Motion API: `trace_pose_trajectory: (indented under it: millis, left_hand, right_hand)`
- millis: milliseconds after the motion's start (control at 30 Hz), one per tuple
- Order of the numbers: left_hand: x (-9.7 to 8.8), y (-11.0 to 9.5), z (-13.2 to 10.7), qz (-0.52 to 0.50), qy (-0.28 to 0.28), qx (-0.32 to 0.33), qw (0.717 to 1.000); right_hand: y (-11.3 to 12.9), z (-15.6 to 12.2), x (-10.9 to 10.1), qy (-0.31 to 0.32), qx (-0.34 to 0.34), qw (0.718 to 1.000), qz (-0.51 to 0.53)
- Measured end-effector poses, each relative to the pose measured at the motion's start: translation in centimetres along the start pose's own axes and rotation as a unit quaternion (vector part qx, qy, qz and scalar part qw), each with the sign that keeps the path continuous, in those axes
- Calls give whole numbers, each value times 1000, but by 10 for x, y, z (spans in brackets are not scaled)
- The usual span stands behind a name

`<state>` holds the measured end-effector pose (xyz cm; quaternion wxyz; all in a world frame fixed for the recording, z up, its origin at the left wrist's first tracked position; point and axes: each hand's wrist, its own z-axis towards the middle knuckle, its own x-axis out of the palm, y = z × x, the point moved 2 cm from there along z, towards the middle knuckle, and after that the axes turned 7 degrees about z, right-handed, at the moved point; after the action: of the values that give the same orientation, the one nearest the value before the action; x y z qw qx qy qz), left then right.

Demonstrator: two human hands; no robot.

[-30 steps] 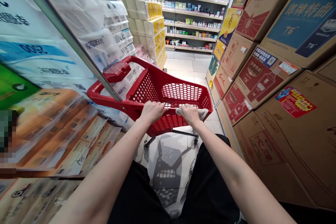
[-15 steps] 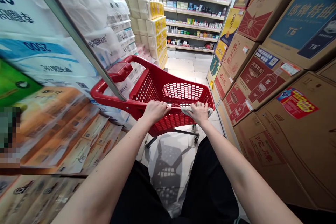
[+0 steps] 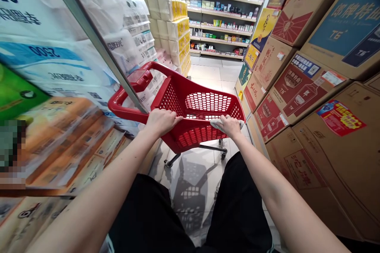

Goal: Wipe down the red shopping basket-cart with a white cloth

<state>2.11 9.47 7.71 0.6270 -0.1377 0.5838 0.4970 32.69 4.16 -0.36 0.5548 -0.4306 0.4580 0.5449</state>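
Note:
A red plastic shopping cart (image 3: 204, 104) on small wheels stands in a narrow aisle in front of me, its basket showing nothing inside. My left hand (image 3: 160, 120) is closed over the near rim at its left corner. My right hand (image 3: 230, 125) presses a whitish cloth (image 3: 218, 125) onto the rim's right part, fingers curled over it. The cart's red handle (image 3: 130, 95) sticks out to the left, against the shelf post.
Packs of tissue and paper rolls (image 3: 59, 87) fill the shelving on the left. Stacked cardboard cartons (image 3: 320, 87) wall the right side. A tiled floor (image 3: 208, 75) runs ahead to shelves of small goods (image 3: 222, 8). Yellow packs (image 3: 178, 27) stand at the aisle's left end.
The cart has rolled slightly forward and to the right. My right hand with the cloth has slid right along the rim, and my left hand has shifted left toward the corner.

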Motion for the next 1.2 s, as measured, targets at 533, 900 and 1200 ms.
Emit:
trace_pose_trajectory:
  millis: [533,900,1200]
  left_hand:
    - [4,-14,8,-28,-14,13,999]
    - [4,-18,9,-34,-28,18,999]
    - [0,-30,15,-28,-35,8,999]
  right_hand:
    - [121,19,-5,-30,-85,993,72]
    - [31,2,0,-21,-80,997,9]
    - [52,11,-6,-2,-34,999,38]
